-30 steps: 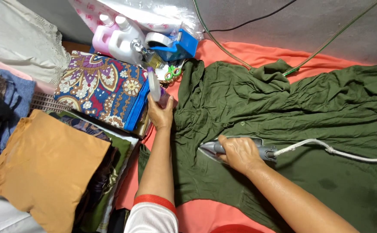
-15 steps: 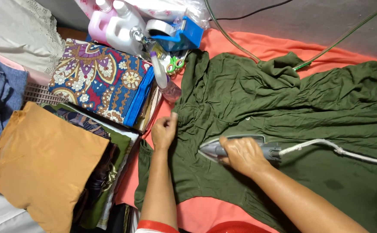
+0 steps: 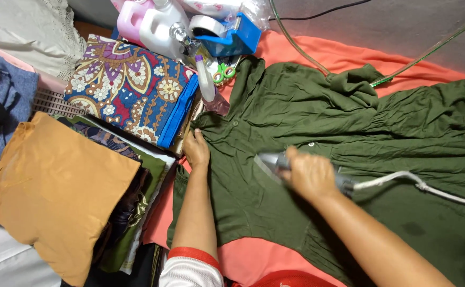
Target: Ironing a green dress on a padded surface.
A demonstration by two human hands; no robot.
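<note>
A dark green garment [image 3: 317, 122] lies spread over an orange cloth [image 3: 307, 53]. My right hand [image 3: 309, 172] grips the handle of a grey clothes iron [image 3: 272, 162], whose tip points left and rests on the garment's middle. A white cord [image 3: 418, 183] trails from the iron to the right. At the garment's left edge my left hand [image 3: 196, 149] presses flat on the fabric and holds that edge down.
A patterned blue folded cloth [image 3: 131, 90] and a mustard-coloured folded cloth [image 3: 57, 191] top stacks at the left. Behind are white and pink detergent jugs [image 3: 152, 26], a blue tape dispenser [image 3: 227, 32], green-handled scissors [image 3: 223, 72] and a spray bottle [image 3: 208, 90].
The iron and my right hand have slid a little up and left across the garment. My left hand has drawn back from near the spray bottle toward me along the left edge.
</note>
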